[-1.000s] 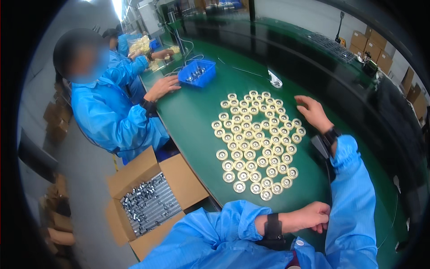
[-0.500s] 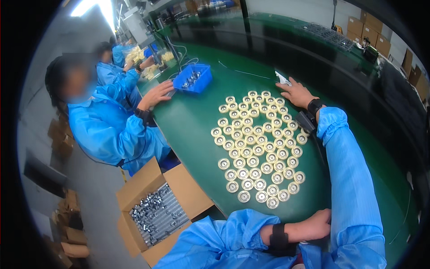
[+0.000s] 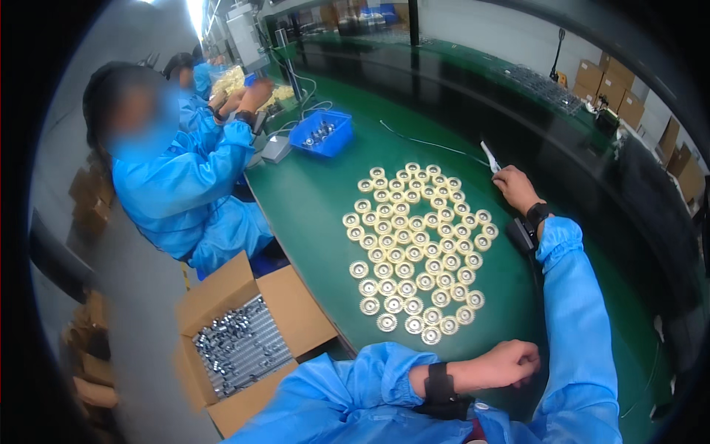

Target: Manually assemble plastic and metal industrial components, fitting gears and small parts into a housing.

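Many cream toothed gears with metal centres (image 3: 419, 238) lie flat in a loose cluster on the green table (image 3: 310, 222). Beyond their far right side, my right hand (image 3: 518, 189) has its fingers closed on the near end of a slim white pointed tool (image 3: 489, 157); its exact kind is unclear. Close to my body, my left hand (image 3: 510, 362) hovers or rests by the near table edge, fingers loosely curled, with no object visible in them. It is nearest to the lower right gears and touches none of them.
An open cardboard box (image 3: 296, 311) of small metal cylinders stands left of the table. A blue bin (image 3: 325, 135) of metal parts sits at the far left, beside a grey box (image 3: 276, 149). A co-worker (image 3: 177, 177) in blue sits there. A thin cord (image 3: 429, 140) crosses the table.
My right hand has gone from spread fingers to a grip on the white tool, now turned upright. My left hand's fingers show more. The co-worker's hand has left the blue bin.
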Demonstrator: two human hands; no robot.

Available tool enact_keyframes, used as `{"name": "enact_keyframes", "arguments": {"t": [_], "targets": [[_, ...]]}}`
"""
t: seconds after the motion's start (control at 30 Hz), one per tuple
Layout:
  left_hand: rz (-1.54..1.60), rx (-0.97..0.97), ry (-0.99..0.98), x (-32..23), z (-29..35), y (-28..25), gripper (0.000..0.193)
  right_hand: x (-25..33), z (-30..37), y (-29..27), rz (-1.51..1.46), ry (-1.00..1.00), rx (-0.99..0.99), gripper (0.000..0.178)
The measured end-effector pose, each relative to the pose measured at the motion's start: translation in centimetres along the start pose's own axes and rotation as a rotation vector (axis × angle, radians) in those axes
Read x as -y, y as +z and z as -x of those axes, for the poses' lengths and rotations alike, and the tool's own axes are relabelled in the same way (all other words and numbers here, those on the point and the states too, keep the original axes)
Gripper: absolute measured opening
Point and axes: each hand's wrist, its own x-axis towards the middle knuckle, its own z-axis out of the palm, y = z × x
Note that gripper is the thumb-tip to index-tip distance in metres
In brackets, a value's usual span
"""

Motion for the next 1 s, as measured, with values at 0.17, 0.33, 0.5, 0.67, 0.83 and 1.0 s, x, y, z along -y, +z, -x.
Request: {"name": "enact_keyframes", "arguments": {"t": [0.17, 0.33, 0.5, 0.67, 0.83, 1.0], "targets": [[-0.013, 0.021, -0.023, -0.3, -0.5, -0.2, 0.018, 0.9, 0.1, -2.1, 0.031, 0.043, -0.135, 0.014], [-0.052, -0.075, -0.034, -0.3, 0.1, -0.4, 0.026, 1.9, -1.4, 2.1, 0.264, 0.051, -0.158, 0.041], [-0.119, -0.112, 0.082, 0.1, -0.5, -0.1, 0.019, 0.0, 0.0, -0.3, 0.227, 0.003, 0.054, 0.034], [-0.131, -0.163, 0.129, -0.5, 0.5, -0.3, 0.016, 0.5, 4.8, -5.0, -0.616, 0.142, -0.015, 0.054], [-0.253, -0.597, 0.584, -1.2, 0.8, -0.3, 0.046, 9.8, 16.4, -13.7, -0.803, 0.399, 0.031, 0.042], [-0.305, -0.45, 0.769, -3.0, 1.7, 0.1, 0.05, 15.3, 25.5, -15.0, -1.144, 0.686, 0.229, 0.036]]}}
